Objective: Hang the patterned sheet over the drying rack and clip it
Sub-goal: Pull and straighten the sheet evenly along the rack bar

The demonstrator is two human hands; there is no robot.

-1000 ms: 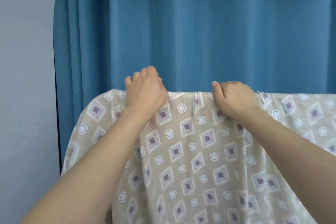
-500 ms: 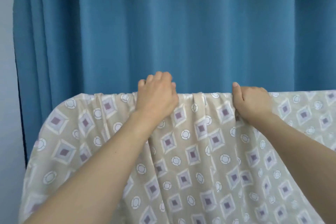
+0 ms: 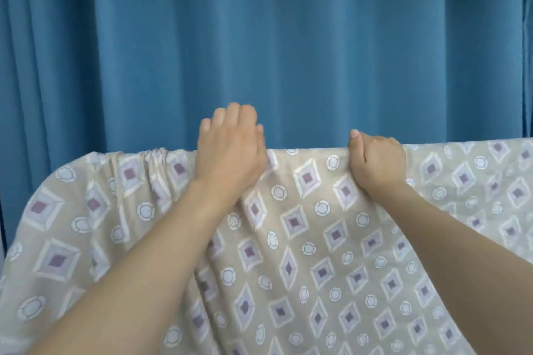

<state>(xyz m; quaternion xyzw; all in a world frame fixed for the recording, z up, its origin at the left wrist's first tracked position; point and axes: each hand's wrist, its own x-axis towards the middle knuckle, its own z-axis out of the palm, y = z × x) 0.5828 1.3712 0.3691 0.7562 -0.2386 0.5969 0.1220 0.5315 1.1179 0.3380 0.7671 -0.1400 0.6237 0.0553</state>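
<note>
The patterned sheet (image 3: 302,228), beige with purple diamonds and white rings, hangs over a top bar and fills the lower half of the view. The drying rack itself is hidden under the cloth. My left hand (image 3: 230,150) lies over the top fold, its fingers curled over the far side of the fabric. My right hand (image 3: 375,158) grips the top fold a short way to the right, thumb up at the front and fingers curled behind. The fabric is bunched into small gathers left of my left hand. No clip is in view.
A blue pleated curtain (image 3: 288,37) hangs close behind the sheet and fills the upper half of the view. At the far right edge a strip of pale wall (image 3: 529,37) shows.
The view has swung left to right, so the grey wall on the left is gone. Both hands stay on the top fold, and the fabric between them looks smoother, with gathers pushed left.
</note>
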